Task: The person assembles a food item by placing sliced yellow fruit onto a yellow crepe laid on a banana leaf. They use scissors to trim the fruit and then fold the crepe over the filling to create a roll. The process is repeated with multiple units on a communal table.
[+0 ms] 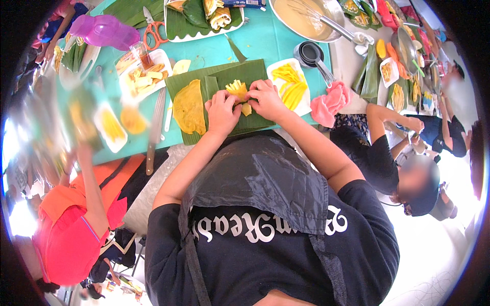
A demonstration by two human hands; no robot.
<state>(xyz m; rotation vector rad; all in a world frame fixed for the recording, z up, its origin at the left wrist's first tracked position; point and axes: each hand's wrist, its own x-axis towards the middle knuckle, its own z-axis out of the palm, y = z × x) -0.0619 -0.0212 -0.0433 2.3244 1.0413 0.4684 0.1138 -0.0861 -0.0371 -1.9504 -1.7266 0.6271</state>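
On a dark green banana leaf (219, 71) in front of me, a small yellow crepe (247, 109) is gathered around a bundle of pale yellow strips (236, 86). My left hand (223, 110) pinches its left edge with bent fingers. From the right, my right hand (268, 100) grips the other edge, thumb and fingers pressed close together. The fingers partly hide the crepe. A second, flat yellow crepe (189, 108) lies on the leaf left of my left hand. Just beyond my right hand is a white tray (305, 105) of yellow mango-like strips.
Left are a long knife (156, 125), a white dish (133, 94) of pale pieces and orange-handled scissors (154, 36). At the back stand a leaf-lined tray (196, 35) and a batter bowl (286, 23) with a whisk. Measuring cups (309, 53) and a pink cloth (328, 105) lie right. Co-workers flank me.
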